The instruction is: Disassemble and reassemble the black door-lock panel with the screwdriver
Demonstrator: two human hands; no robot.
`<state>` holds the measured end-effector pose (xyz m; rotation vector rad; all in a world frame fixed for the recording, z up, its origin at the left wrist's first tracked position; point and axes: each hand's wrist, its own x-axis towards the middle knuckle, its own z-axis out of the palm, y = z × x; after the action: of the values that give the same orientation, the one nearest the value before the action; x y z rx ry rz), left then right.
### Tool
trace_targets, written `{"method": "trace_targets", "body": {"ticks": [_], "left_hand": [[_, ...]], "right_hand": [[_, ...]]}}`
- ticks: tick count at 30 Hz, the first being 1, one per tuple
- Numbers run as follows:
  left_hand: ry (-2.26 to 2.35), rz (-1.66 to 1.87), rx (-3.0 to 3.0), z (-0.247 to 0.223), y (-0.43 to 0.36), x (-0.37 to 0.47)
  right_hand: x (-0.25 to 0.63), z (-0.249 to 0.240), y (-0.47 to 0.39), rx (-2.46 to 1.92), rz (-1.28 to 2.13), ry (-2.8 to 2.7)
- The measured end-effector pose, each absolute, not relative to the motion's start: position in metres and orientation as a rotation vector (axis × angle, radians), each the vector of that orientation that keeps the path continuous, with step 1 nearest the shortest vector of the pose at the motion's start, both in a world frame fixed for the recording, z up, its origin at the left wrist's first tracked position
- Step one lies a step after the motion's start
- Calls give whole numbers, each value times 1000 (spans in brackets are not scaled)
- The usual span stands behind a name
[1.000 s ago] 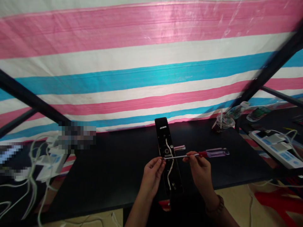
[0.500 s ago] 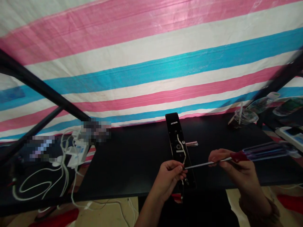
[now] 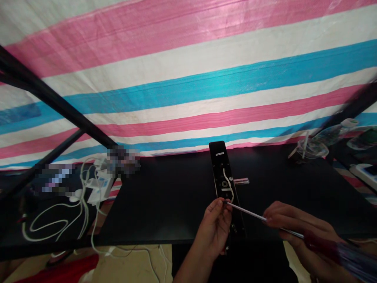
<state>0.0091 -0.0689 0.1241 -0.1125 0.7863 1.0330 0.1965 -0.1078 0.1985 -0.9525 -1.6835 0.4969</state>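
Note:
My right hand (image 3: 309, 224) is closed around a screwdriver (image 3: 246, 211) with a long thin shaft and a see-through, dark red and purple handle. The shaft slants up to the left, to the fingertips of my left hand (image 3: 213, 226). Those fingertips are pinched together at the screwdriver's tip; a tiny dark thing shows there, too small to name. Behind my left hand lies a long black panel (image 3: 218, 159), flat on the table, with a white cable (image 3: 231, 191) along its face. My left hand hides part of the panel's near half.
Beside the panel on the black table (image 3: 165, 196) lies a small pinkish clear packet (image 3: 241, 181). A clear plastic cup (image 3: 312, 148) stands at the back right. White cables (image 3: 85, 208) and a power strip (image 3: 103, 188) are at the left. A striped sheet (image 3: 188, 86) hangs behind.
My right hand has moved down and to the right with the screwdriver, whose handle end now tilts lower. My left fingertips have risen slightly and stay at its tip. The view has shifted a little.

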Motion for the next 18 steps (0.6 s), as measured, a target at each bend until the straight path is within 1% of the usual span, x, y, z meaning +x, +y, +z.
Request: {"method": "trace_targets", "body": {"ticks": [5,12,18], "left_hand": [[769,1036,-73,126,-62,9],[727,1092,12,130,-52,15],[667,1074,-103,131,-48,21]], "right_hand": [[193,193,-106,-882,574,-1676],[190,185,-106,-945,546,-1572],[190,185,-106,-965,515,-1615]]}}
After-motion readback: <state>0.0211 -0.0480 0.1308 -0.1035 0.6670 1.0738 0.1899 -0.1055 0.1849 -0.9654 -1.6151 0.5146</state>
